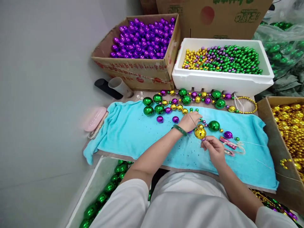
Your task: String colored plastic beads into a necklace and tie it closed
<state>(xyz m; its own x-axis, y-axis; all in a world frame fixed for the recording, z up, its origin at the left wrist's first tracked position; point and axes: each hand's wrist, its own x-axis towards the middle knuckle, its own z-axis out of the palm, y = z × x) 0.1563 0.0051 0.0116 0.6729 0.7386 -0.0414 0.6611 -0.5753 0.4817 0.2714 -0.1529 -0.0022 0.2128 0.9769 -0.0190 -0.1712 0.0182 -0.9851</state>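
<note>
My right hand pinches a small purple bead on a thin thread, just below a large gold bead. My left hand, a green bangle at its wrist, reaches over the towel with fingers closed beside small green beads; whatever is in them is too small to make out. A strung large green bead and a purple bead lie to the right. Loose purple beads rest left of my hands. Behind them stretch finished-looking bead strands. Small pink scissors lie by my right hand.
A blue towel covers the tabletop. At the back stand a carton of purple beads and a white foam box of mixed beads. A carton of gold beads borders the right. A cup and a pink case are left.
</note>
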